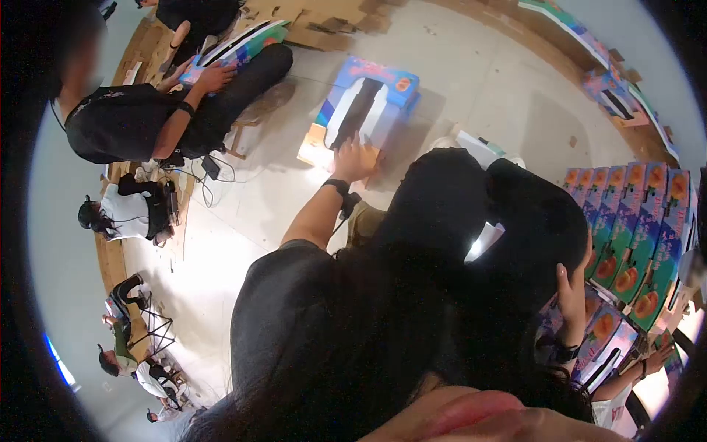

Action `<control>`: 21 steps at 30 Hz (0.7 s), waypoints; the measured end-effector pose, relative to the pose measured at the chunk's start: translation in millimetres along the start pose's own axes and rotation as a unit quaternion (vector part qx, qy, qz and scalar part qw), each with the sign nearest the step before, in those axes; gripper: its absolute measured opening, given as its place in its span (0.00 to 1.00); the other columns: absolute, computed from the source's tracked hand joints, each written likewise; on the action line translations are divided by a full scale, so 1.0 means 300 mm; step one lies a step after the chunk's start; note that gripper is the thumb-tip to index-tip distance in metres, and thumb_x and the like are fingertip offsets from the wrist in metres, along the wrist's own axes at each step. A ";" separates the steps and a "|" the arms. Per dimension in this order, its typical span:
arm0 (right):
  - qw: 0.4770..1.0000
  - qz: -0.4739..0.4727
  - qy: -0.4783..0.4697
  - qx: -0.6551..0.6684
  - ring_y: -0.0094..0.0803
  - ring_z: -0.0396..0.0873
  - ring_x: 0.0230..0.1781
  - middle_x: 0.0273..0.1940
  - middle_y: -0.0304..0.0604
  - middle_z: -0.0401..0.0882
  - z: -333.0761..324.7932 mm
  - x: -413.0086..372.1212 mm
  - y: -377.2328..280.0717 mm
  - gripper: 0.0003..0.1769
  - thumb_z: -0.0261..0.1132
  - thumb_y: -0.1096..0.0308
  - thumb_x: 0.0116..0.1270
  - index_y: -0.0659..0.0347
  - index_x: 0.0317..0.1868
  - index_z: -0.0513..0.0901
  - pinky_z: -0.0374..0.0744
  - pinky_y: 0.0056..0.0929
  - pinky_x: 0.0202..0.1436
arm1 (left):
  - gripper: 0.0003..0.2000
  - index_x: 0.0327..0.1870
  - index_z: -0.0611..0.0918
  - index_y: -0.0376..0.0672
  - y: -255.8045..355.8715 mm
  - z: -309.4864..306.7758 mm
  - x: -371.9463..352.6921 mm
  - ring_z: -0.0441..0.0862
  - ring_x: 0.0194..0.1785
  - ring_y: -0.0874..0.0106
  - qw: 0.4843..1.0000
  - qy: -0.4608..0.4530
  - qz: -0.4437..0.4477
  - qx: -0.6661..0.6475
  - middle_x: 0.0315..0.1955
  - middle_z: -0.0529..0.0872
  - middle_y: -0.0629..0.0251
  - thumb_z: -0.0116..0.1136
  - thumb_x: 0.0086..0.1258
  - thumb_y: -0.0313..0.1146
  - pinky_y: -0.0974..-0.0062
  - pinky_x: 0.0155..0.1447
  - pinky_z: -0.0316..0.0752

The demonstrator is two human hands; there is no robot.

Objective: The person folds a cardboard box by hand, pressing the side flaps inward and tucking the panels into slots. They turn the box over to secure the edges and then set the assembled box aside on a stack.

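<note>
My left hand (355,158) lies with fingers spread on the near end of a printed carton (402,85), by the dark strip between two white panels. The carton, blue and pink with a fruit picture, stands on the floor in front of me; its near end looks orange in the light. Beside my right knee rests my right hand (571,298), thumb up and fingers partly hidden behind the leg; I see nothing held in it. Close to that hand are more printed cartons (605,324).
A row of peach-printed cartons (626,228) stands at the right. Another person's hand (655,359) reaches near them. At upper left a seated person (121,121) holds a printed carton (243,48). Cables (210,180) lie on the floor; cardboard (317,22) is at the back.
</note>
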State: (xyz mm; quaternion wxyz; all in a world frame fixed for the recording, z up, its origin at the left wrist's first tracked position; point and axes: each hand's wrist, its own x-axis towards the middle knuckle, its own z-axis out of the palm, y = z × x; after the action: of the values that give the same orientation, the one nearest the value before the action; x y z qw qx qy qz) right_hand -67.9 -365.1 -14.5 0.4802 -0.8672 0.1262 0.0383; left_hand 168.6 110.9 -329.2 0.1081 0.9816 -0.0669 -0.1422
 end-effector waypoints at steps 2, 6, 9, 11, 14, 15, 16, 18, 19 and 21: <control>1.000 -0.006 0.002 -0.008 0.45 0.54 0.80 0.80 0.55 0.52 -0.001 0.012 -0.008 0.52 0.65 0.56 0.71 0.59 0.84 0.41 0.51 0.42 0.83 | 0.67 0.83 0.44 0.45 0.037 0.018 0.025 0.60 0.77 0.44 0.997 -0.046 -0.062 0.009 0.77 0.56 0.40 0.75 0.49 0.67 0.43 0.76 0.59; 0.998 -0.022 0.035 -0.047 0.46 0.54 0.81 0.80 0.56 0.52 0.002 0.006 0.030 0.52 0.62 0.45 0.73 0.63 0.83 0.45 0.50 0.43 0.83 | 0.65 0.84 0.40 0.48 0.125 -0.037 0.042 0.57 0.79 0.42 0.985 -0.130 -0.108 0.032 0.81 0.49 0.43 0.67 0.55 0.71 0.38 0.78 0.53; 0.996 -0.056 0.060 -0.020 0.46 0.54 0.81 0.79 0.57 0.55 0.035 0.030 0.029 0.53 0.59 0.37 0.72 0.66 0.82 0.49 0.51 0.43 0.82 | 0.56 0.83 0.52 0.44 0.118 -0.030 0.046 0.66 0.74 0.47 0.971 -0.140 -0.193 -0.011 0.76 0.59 0.46 0.60 0.60 0.71 0.41 0.76 0.57; 0.995 -0.070 0.068 0.000 0.46 0.55 0.80 0.79 0.57 0.56 0.060 0.042 0.021 0.52 0.60 0.38 0.72 0.67 0.81 0.51 0.51 0.43 0.82 | 0.54 0.81 0.57 0.43 0.110 -0.064 0.021 0.71 0.70 0.50 0.980 -0.110 -0.162 0.019 0.72 0.66 0.47 0.59 0.60 0.71 0.42 0.74 0.59; 0.994 -0.082 0.079 0.004 0.46 0.56 0.80 0.78 0.57 0.58 0.079 0.057 0.013 0.50 0.61 0.43 0.73 0.67 0.81 0.52 0.51 0.42 0.82 | 0.55 0.79 0.60 0.43 0.068 -0.032 0.024 0.75 0.64 0.54 0.995 0.028 -0.039 0.082 0.66 0.74 0.46 0.63 0.55 0.71 0.44 0.72 0.60; 0.994 -0.085 0.075 -0.006 0.46 0.57 0.80 0.78 0.57 0.59 0.069 0.060 0.021 0.49 0.62 0.45 0.73 0.67 0.81 0.52 0.52 0.42 0.82 | 0.52 0.74 0.65 0.42 0.153 -0.217 -0.048 0.77 0.60 0.54 0.997 0.027 -0.077 -0.007 0.60 0.79 0.46 0.65 0.52 0.70 0.44 0.73 0.58; 0.993 -0.087 0.072 -0.016 0.46 0.57 0.79 0.77 0.57 0.59 0.065 0.057 0.023 0.48 0.62 0.47 0.73 0.67 0.81 0.53 0.52 0.42 0.82 | 0.51 0.72 0.67 0.42 0.150 -0.227 -0.059 0.77 0.61 0.54 0.995 0.068 -0.069 -0.029 0.59 0.79 0.46 0.65 0.52 0.70 0.45 0.73 0.57; 0.996 -0.072 0.059 -0.016 0.46 0.58 0.79 0.77 0.57 0.60 0.055 0.063 0.006 0.45 0.63 0.54 0.73 0.68 0.81 0.53 0.54 0.42 0.82 | 0.50 0.69 0.69 0.41 0.148 -0.237 -0.065 0.77 0.62 0.55 0.985 0.149 -0.050 -0.071 0.58 0.80 0.45 0.64 0.52 0.71 0.45 0.74 0.55; 0.996 -0.064 0.054 -0.015 0.46 0.59 0.79 0.77 0.57 0.61 0.050 0.065 -0.011 0.44 0.63 0.57 0.73 0.68 0.80 0.53 0.54 0.42 0.81 | 0.49 0.65 0.71 0.39 0.148 -0.249 -0.070 0.78 0.61 0.53 0.975 0.194 -0.040 -0.100 0.52 0.83 0.45 0.66 0.50 0.71 0.46 0.73 0.55; 0.996 -0.052 0.054 -0.049 0.48 0.59 0.79 0.77 0.59 0.61 0.040 0.050 -0.051 0.43 0.64 0.59 0.72 0.68 0.80 0.55 0.55 0.43 0.81 | 0.50 0.64 0.71 0.37 0.163 -0.314 -0.095 0.79 0.60 0.52 0.972 0.191 -0.050 -0.127 0.48 0.84 0.46 0.67 0.50 0.71 0.47 0.72 0.55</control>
State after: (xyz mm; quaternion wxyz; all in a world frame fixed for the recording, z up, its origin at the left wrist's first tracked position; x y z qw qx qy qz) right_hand -49.0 -350.0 -11.1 0.4311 -0.8958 0.1048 -0.0272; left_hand 164.1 86.6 -222.1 0.2354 0.9710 0.0231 0.0357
